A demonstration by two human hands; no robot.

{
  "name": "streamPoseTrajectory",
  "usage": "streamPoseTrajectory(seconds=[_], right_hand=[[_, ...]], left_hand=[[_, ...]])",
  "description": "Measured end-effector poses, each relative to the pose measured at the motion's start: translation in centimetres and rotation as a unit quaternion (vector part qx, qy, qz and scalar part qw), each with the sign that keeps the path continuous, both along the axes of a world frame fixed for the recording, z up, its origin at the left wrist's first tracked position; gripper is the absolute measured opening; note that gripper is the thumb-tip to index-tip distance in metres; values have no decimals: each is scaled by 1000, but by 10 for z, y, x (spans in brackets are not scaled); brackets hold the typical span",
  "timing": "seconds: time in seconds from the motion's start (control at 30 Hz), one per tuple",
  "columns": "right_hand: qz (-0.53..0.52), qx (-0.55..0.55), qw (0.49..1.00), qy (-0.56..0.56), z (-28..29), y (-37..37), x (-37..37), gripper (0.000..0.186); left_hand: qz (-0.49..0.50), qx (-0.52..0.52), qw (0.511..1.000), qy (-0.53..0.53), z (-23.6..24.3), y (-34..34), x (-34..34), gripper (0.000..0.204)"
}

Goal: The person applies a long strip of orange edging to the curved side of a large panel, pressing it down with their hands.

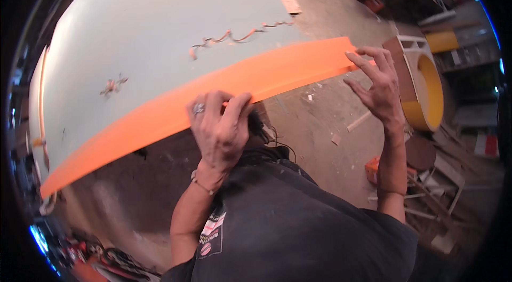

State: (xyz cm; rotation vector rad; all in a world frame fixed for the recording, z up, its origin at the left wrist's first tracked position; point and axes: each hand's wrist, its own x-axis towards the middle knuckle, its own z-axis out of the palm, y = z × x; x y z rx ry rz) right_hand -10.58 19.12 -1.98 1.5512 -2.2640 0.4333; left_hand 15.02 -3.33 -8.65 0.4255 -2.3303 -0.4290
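Note:
A long, flat orange strip (pixel 290 66), board-like, lies along the near edge of a pale blue-grey tabletop (pixel 160 21). Its right end juts past the tabletop over the floor. My left hand (pixel 218 127), with a ring on one finger, is closed on the strip's near edge around its middle, fingers curled over the top. At the right end, my right hand (pixel 380 80) has its fingers and thumb spread apart. Its fingertips are close beside the strip's end; whether they touch it I cannot tell. The far left part of the strip is slightly blurred.
Curly dark and orange shavings (pixel 234 38) lie on the tabletop, with a smaller clump (pixel 113 86) farther left. To the right stands a cabinet-like piece with a round yellow opening (pixel 433 93). An orange box (pixel 372 169) and wood scraps are on the floor.

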Motion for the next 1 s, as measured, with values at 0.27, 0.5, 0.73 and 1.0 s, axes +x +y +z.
streamPoseTrajectory(seconds=[0.27,0.5,0.73,1.0], right_hand=[[203,-81,964,-151,-44,-116,106,30],[203,-159,953,-160,-62,-145,147,17],[210,-189,947,-155,-69,-147,144,12],[225,-197,945,-135,-68,-147,145,15]], left_hand=[[54,3,997,-52,15,-37,64,27],[52,-20,998,-4,5,-37,69,18],[72,-49,996,31,-4,-32,61,17],[80,-57,992,84,-6,-36,63,21]])
